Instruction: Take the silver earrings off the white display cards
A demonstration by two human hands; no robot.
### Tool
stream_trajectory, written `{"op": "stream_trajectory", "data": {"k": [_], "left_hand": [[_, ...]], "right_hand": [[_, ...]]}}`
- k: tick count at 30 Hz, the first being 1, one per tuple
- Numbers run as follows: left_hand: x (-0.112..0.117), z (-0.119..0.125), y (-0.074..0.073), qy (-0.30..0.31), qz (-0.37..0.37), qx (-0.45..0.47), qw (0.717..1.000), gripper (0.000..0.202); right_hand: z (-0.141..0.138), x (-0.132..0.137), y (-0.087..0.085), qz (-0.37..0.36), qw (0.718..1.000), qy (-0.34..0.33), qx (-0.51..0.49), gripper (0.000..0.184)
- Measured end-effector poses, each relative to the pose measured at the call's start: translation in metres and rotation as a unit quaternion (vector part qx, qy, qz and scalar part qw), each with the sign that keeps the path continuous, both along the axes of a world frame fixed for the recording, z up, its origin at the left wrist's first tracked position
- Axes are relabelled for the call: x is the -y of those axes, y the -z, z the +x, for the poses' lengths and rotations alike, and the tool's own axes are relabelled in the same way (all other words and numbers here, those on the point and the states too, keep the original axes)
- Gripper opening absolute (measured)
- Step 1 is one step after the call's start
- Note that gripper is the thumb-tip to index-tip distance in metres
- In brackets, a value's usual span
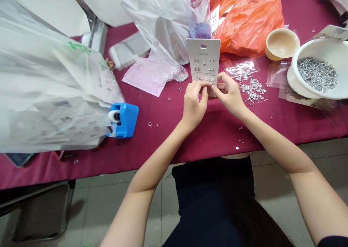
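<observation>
A white earring card (203,55) stands nearly upright above the table, with rows of small silvery earrings on its face. My left hand (194,100) is closed at the card's lower edge, fingertips pressed against its front. From the other side my right hand (230,94) pinches the lower right part of the card, and the two hands' fingertips almost meet there. Any small piece between the fingers is too tiny to make out. Just right of my right hand lies a loose pile of small silver earring parts (252,89).
A blue tape dispenser (127,120) and a large plastic bag (54,94) are at left. An orange bag (250,18), a plastic bottle (200,13) and pink paper (146,74) lie behind. At right are a beige cup (272,53) and a white bowl (295,78) of metal pieces.
</observation>
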State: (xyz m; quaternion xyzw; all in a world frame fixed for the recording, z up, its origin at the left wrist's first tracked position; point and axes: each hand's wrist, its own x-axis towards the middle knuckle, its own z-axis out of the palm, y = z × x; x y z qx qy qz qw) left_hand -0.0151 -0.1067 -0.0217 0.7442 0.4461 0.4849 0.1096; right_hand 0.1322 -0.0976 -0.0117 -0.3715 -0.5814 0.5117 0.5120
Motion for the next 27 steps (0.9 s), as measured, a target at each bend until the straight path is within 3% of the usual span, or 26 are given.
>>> {"op": "stream_trajectory", "data": {"k": [4,10,12,14,18,23,27], "left_hand": [[0.001,-0.004,-0.004,0.011,0.003,0.032,0.999,0.025],[-0.012,-0.013,0.007,-0.076,0.03,0.091,0.992,0.023],[-0.016,-0.011,0.013,-0.055,0.012,0.041,0.998,0.016],[-0.019,-0.004,0.016,0.004,-0.026,-0.043,0.999,0.01],[-0.024,0.021,0.01,0.11,-0.106,-0.213,0.965,0.011],[-0.031,0.052,-0.004,0.149,-0.137,-0.302,0.931,0.015],[-0.029,0.064,-0.006,0.149,-0.133,-0.339,0.92,0.016]], "right_hand": [[0.002,-0.001,-0.004,-0.022,1.0,0.012,0.002,0.026],[0.024,-0.02,-0.005,0.01,0.997,0.066,0.033,0.033],[0.038,-0.028,-0.009,0.026,0.996,0.088,0.017,0.036],[0.056,-0.034,-0.016,0.037,0.993,0.109,-0.006,0.037],[0.087,-0.043,-0.025,0.046,0.984,0.148,-0.084,0.029],[0.104,-0.056,-0.016,0.027,0.987,0.136,-0.086,0.032],[0.106,-0.064,-0.004,0.034,0.987,0.129,-0.088,0.042]]}}
